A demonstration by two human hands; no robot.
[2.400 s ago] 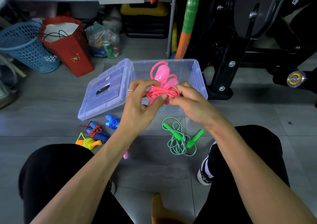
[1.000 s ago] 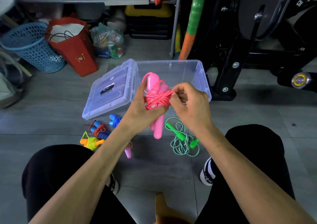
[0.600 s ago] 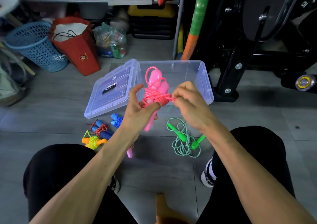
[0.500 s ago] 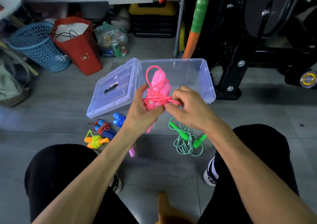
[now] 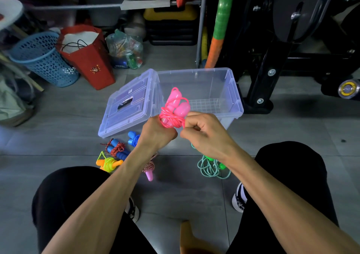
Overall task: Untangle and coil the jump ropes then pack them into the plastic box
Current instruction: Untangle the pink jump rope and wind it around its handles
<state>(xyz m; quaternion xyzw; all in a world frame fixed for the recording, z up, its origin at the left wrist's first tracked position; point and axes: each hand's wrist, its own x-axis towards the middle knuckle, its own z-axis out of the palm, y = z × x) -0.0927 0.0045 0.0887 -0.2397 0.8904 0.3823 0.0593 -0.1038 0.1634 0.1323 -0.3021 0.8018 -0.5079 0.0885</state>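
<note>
Black-clad knees frame the floor, where a green rope (image 5: 212,166) lies loose. Above it, the left hand (image 5: 156,135) grips the pink rope (image 5: 174,110), while the right hand (image 5: 204,133) seemingly pinches its cord. Beyond sits the open box (image 5: 231,90).

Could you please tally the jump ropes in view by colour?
Pink rope, held in both hands: 1
Green rope on the floor: 1
Blue-handled ropes: 2
Orange-and-yellow rope: 1
Lilac-handled rope: 1
Total: 6
</note>
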